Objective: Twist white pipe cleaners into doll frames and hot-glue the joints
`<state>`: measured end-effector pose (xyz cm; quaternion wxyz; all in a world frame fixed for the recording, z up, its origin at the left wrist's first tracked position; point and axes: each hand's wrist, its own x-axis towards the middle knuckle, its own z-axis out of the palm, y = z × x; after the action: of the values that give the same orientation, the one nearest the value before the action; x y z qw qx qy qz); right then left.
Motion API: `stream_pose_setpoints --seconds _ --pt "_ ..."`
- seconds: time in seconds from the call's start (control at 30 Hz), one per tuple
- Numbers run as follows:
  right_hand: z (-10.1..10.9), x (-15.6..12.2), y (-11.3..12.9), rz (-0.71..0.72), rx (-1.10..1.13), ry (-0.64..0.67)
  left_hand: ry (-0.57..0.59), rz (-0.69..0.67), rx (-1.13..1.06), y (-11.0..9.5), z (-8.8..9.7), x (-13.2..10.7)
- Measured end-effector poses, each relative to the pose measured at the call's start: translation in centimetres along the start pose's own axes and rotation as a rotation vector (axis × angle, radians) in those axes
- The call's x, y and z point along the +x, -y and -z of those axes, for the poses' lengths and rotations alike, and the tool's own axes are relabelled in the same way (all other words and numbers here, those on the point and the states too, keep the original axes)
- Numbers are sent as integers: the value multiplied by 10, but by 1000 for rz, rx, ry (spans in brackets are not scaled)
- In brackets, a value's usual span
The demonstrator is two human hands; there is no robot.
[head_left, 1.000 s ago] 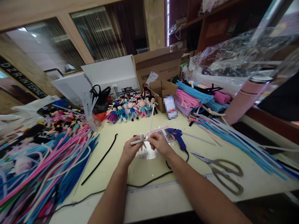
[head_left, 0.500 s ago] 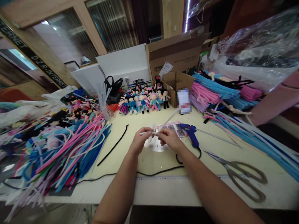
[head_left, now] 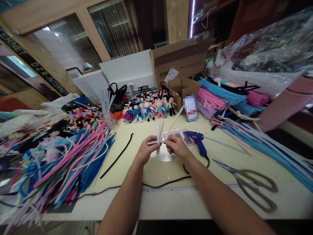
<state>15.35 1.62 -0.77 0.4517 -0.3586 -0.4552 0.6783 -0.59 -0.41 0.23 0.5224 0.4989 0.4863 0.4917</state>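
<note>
Both my hands meet over the middle of the cream table (head_left: 220, 199). My left hand (head_left: 144, 152) pinches a small figure twisted from white pipe cleaners (head_left: 159, 134), whose two ends stick upward. My right hand (head_left: 178, 147) pinches the same white pipe cleaner from the right, where a long free end slants up and away. Under the hands lies a round shiny disc (head_left: 164, 156). A blue glue gun (head_left: 198, 142) lies just right of my right hand, its black cord running along the table.
A big heap of pink, blue and white pipe cleaners (head_left: 63, 163) covers the left. More bundles (head_left: 220, 98) lie at the back right. Finished small dolls (head_left: 146, 109) stand at the back, by cardboard boxes (head_left: 182, 65). Scissors (head_left: 254, 186) lie at the right; a single black pipe cleaner (head_left: 118, 156) at the left.
My head shifted, so the view moved left and down. The white figure was turned in my hands, and its two ends now point up.
</note>
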Motion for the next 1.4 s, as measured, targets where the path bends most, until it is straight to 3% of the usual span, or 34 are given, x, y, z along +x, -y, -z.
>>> stream_pose_setpoints --seconds 0.2,0.47,0.7,0.87,1.0,1.13,1.2,1.27,1.33,1.4 --pt "-1 1 -1 91 -34 -38 -33 11 89 1 4 2" --pt "1 4 0 29 -185 -41 -45 -18 188 -5 10 1" --pt "4 8 -5 -73 -153 -29 -34 -167 349 -7 10 2" --pt "2 10 -11 -44 -30 -38 -32 -232 427 -7 7 1" --pt "3 11 -13 78 -62 -79 -96 -164 376 -3 5 3" --pt "5 5 -6 236 -221 -180 -296 -8 158 3 0 6" --pt "3 1 -1 365 -367 -223 -236 127 51 4 -3 6" --pt "1 -4 3 492 -512 -227 -87 231 -66 4 -7 4" --pt "-1 -7 5 556 -608 -198 -3 272 -165 3 -9 3" --pt "-3 -8 5 568 -646 -176 4 276 -206 2 -8 3"
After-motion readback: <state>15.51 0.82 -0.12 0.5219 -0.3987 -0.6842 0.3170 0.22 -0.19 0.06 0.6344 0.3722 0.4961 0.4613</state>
